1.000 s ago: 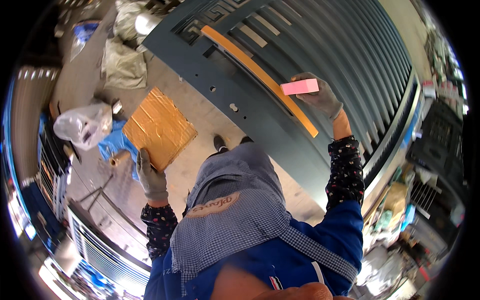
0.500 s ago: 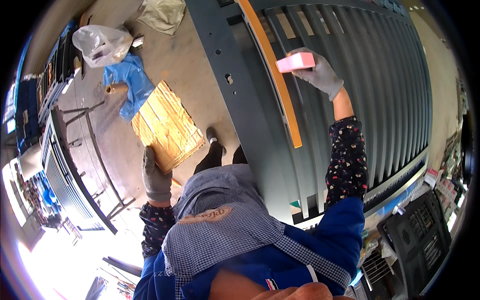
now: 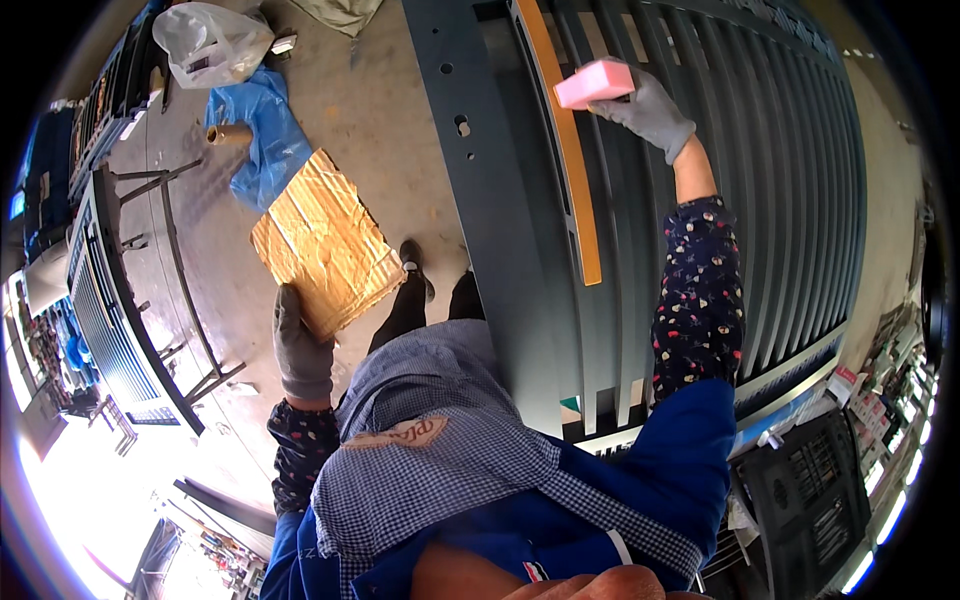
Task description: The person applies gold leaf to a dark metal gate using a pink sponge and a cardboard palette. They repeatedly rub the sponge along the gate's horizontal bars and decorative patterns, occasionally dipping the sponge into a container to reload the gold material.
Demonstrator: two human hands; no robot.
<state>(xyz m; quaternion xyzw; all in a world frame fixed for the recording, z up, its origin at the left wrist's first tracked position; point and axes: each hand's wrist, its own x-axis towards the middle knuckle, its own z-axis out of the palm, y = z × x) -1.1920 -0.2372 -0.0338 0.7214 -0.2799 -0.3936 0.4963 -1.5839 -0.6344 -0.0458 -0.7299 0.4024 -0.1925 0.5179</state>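
Pressing pink sponge (image 3: pixel 594 82) against grey gate (image 3: pixel 760 200)

bare concrete floor (image 3: pixel 370 120) in bright daylight; a flattened cardboard sheet (image 3: pixel 325 255), blue plastic sheet (image 3: pixel 262 130) and clear bag (image 3: pixel 205 40) lie on it, a metal frame stand (image 3: pixel 150 270) at left.

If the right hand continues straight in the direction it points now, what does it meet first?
Probably the long orange wooden strip on the grey slatted metal gate: the right hand holds a pink rectangular block just beside it, though depth is unclear.
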